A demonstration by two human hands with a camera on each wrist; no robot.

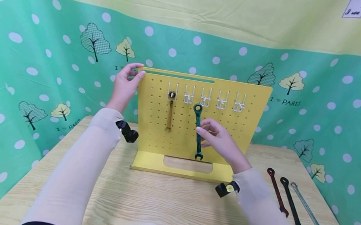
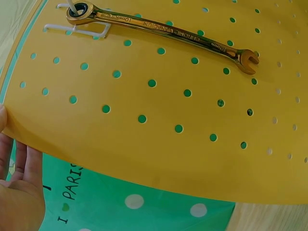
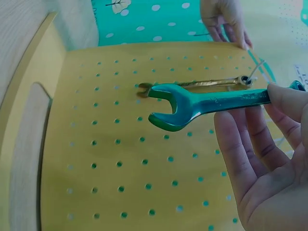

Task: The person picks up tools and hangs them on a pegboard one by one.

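A yellow pegboard (image 1: pixel 148 139) stands upright on the table, with a row of white wire hooks (image 1: pixel 222 102) near its top. My left hand (image 1: pixel 126 86) grips the board's upper left corner, thumb in front and fingers behind. From the leftmost hook hangs a gold combination wrench (image 2: pixel 168 32), ring end up. In front of the board my right hand (image 1: pixel 220 140) pinches a green combination wrench (image 3: pixel 207 102) by its shaft between thumb and fingers. This wrench is nearly upright, its ring end just below the middle hook and its open end down.
On the table's right side lie a red wrench (image 1: pixel 277 191), a black wrench (image 1: pixel 292 205) and a silver wrench (image 1: pixel 308 208), side by side. The board's base has a cut-out slot and rests on the wooden table (image 1: pixel 166 201). A patterned curtain (image 1: pixel 197 48) hangs behind.
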